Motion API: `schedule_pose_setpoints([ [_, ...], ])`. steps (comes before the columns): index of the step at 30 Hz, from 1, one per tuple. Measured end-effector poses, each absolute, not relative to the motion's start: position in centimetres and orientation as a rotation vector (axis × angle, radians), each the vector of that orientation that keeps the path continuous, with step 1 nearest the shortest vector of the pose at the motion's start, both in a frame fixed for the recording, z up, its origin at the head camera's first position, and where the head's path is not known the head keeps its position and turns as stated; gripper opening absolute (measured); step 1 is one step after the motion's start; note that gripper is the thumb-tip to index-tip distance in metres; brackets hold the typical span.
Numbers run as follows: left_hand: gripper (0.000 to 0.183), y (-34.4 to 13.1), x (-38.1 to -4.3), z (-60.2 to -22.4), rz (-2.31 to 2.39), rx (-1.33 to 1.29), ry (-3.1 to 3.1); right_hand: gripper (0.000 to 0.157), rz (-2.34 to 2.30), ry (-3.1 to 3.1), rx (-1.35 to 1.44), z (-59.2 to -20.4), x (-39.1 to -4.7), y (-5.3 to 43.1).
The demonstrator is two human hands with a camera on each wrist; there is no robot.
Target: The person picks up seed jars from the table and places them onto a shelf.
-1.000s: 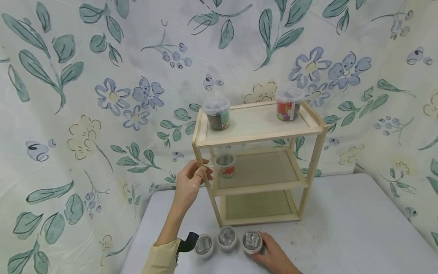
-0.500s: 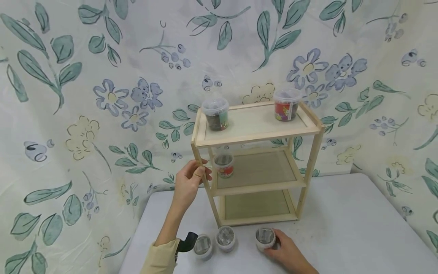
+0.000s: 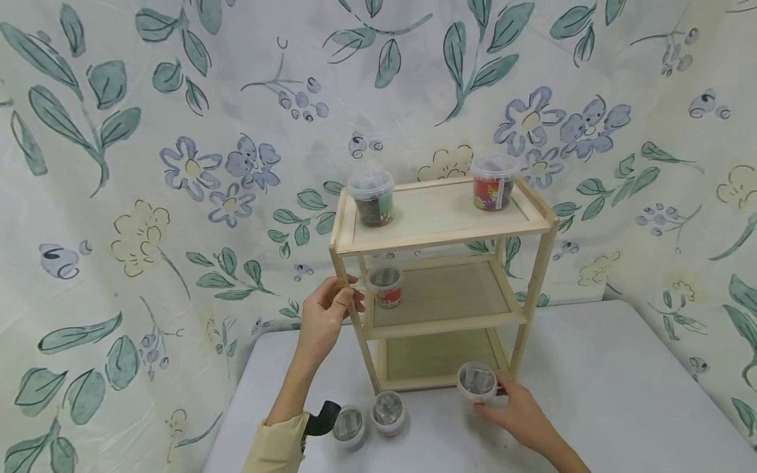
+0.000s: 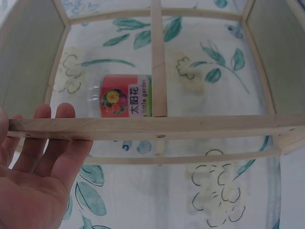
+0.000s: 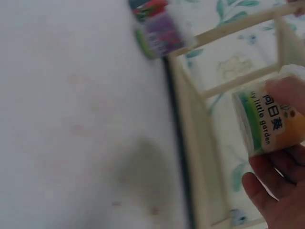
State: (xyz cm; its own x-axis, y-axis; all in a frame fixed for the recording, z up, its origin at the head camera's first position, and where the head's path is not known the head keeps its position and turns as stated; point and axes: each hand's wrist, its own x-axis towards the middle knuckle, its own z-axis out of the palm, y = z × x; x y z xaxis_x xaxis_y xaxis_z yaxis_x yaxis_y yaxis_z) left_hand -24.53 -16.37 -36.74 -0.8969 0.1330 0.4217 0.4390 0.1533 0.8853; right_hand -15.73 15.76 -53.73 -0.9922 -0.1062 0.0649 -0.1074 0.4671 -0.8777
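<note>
My left hand point(image 3: 324, 318) grips the front left post of a small wooden three-tier shelf point(image 3: 449, 326); in the left wrist view its fingers wrap the post point(image 4: 200, 126). My right hand point(image 3: 520, 415) holds a small plastic tub point(image 3: 476, 382) before the bottom tier, at its right half. In the right wrist view that tub point(image 5: 272, 117) has an orange and green "My little garden" label, and it appears raised off the table. A red-labelled tub point(image 3: 386, 290) stands on the middle tier, at its left end, close to my left fingers.
Two similar tubs point(image 3: 349, 426) point(image 3: 388, 412) stand on the white table point(image 3: 615, 387) by the shelf's front left foot. On the top tier are a dark green-labelled tub point(image 3: 372, 200) at left and a red one point(image 3: 493, 185) at right. Floral cloth point(image 3: 236, 131) hangs behind.
My right hand has carried its tub rightward, away from the two other tubs, then up toward the bottom tier. The left hand keeps its grip on the post.
</note>
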Motion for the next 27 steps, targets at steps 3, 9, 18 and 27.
schedule_pose_setpoints([
  [3,0.020,-16.3,-24.6,-36.7,-1.811,-0.555,-2.190,0.059,1.613,-2.635,0.187,-51.0,-16.0,16.2],
  [9,0.021,-16.2,-24.6,-36.7,-1.790,-0.566,-2.214,0.057,1.629,-2.537,0.290,-46.2,-16.4,16.9],
  [18,0.018,-16.4,-24.5,-36.6,-1.773,-0.565,-2.196,0.058,1.503,-2.507,0.422,-41.3,-19.5,16.8],
  [27,0.020,-16.4,-24.5,-36.8,-1.793,-0.570,-2.191,0.062,1.486,-2.512,0.272,-40.3,-23.6,16.7],
])
